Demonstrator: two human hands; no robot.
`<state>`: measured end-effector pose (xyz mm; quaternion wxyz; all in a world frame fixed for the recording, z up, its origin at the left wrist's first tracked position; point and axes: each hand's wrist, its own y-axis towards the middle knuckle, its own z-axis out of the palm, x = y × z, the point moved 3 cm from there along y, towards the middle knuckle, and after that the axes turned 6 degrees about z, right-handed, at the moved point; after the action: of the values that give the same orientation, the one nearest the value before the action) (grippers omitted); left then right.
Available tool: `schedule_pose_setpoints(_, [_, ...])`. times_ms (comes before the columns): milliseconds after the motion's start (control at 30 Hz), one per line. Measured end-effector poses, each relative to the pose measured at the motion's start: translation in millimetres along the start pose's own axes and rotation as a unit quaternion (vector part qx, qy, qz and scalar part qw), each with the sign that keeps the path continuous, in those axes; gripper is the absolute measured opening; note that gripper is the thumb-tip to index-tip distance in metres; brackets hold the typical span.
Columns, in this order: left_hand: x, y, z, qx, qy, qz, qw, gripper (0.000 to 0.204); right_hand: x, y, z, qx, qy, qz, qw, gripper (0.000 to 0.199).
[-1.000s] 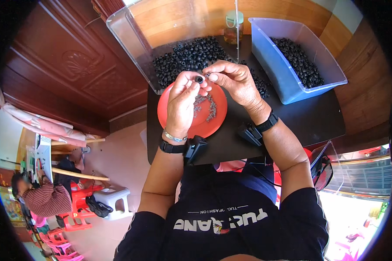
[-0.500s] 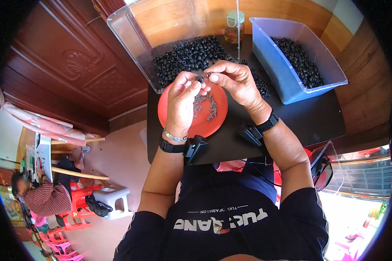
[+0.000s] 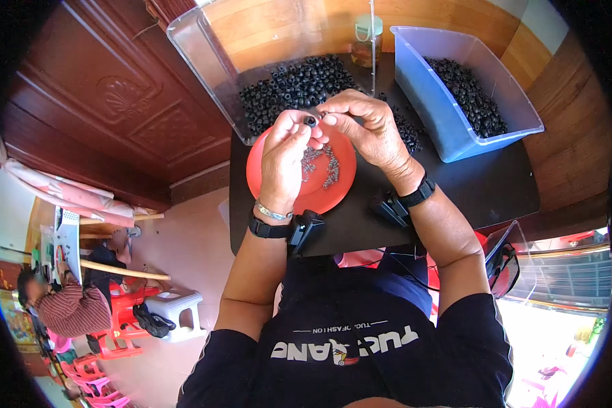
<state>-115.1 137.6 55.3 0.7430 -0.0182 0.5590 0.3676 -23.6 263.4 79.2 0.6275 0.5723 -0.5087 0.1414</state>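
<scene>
Between the thumb and fingers of my left hand (image 3: 285,156) is a small round black cap (image 3: 311,122) with a hollow in it. Close beside it, my right hand (image 3: 368,129) pinches a tiny metal piece (image 3: 324,115), too small to make out fully. Both hands hover over the far part of an orange-red plate (image 3: 260,170), where many small silvery metal pieces (image 3: 331,173) lie scattered. Beyond the hands, a heap of black caps (image 3: 299,78) fills the bottom of a clear plastic bin (image 3: 214,75) tipped on its side.
At the right of the dark table (image 3: 469,194) stands a bluish translucent bin (image 3: 421,102) with black caps inside. A lidded jar (image 3: 366,51) is at the back. Loose caps (image 3: 408,132) lie between the bins. Far left, another person (image 3: 75,306) sits near stools (image 3: 177,313).
My right hand has lifted very slightly and its fingertips stay near the cap. The left hand and the cap have shifted a touch; the grips look the same.
</scene>
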Motion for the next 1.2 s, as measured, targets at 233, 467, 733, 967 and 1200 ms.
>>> schedule_pose_setpoints(233, [0, 0, 1, -0.005, 0.039, -0.006, 0.999, 0.016, 5, 1, 1, -0.017, -0.146, -0.083, 0.986, 0.015])
schedule_pose_setpoints(467, [2, -1, 0, -0.005, 0.073, -0.013, 0.997, 0.015, 9, 2, 3, -0.023, -0.154, -0.085, 0.984, 0.011])
schedule_pose_setpoints(733, [4, 0, -3, -0.028, 0.067, 0.000, 0.997, 0.015, 10, -1, 9, -0.027, -0.235, -0.124, 0.963, 0.021])
schedule_pose_setpoints(967, [7, -1, -4, -0.033, -0.017, -0.048, 0.998, 0.015, 8, -7, 13, -0.045, -0.306, -0.124, 0.943, 0.033])
schedule_pose_setpoints(1200, [14, 0, -5, -0.028, -0.054, -0.054, 0.997, 0.016, 8, -7, 13, -0.038, -0.293, -0.116, 0.948, 0.030])
